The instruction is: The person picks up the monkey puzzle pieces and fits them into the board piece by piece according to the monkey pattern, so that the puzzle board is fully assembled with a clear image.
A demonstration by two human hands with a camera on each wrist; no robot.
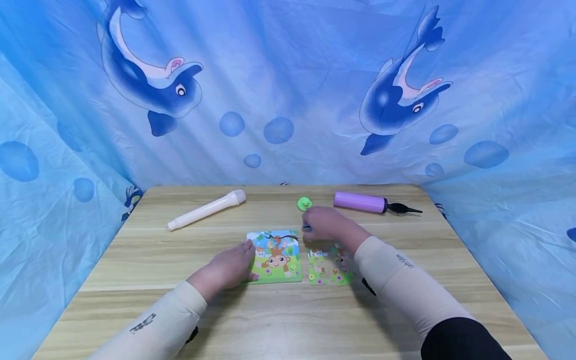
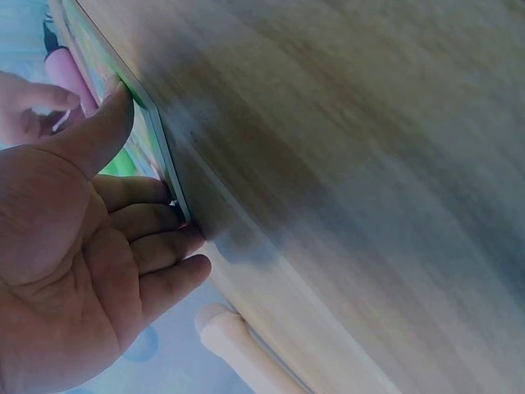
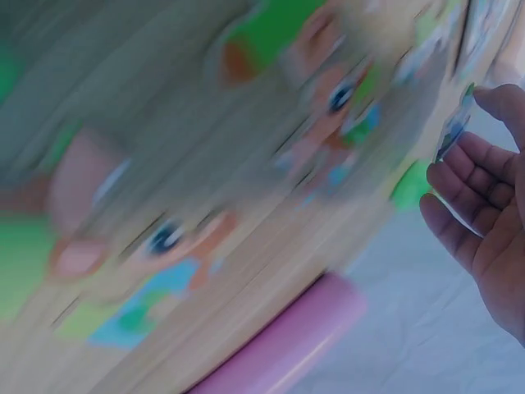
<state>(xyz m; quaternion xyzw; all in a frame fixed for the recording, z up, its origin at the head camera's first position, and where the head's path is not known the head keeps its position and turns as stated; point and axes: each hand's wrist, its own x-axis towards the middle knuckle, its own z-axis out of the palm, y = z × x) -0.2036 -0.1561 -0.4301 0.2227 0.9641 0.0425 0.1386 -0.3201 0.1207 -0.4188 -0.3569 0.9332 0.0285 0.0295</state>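
Note:
A monkey picture board (image 1: pixel 276 260) lies flat on the table. My left hand (image 1: pixel 233 265) rests at its left side. In the left wrist view, the thumb lies on the board's face and the loosely bent fingers touch its edge (image 2: pixel 164 156). Over the table beyond the board's upper right corner, my right hand (image 1: pixel 326 223) pinches a small jigsaw piece (image 3: pixel 454 127) between thumb and fingers. Several loose jigsaw pieces (image 1: pixel 317 270) with parts of a monkey picture lie right of the board, some partly hidden beneath the right forearm.
A green duck-faced toy (image 1: pixel 304 203) sits just beyond my right hand. At the back right lies a purple hand pump (image 1: pixel 360 202) with a black nozzle. A white tube (image 1: pixel 207 210) lies at the back left. Dolphin-printed blue cloth (image 1: pixel 288 90) hangs behind the wooden table (image 1: pixel 135 270).

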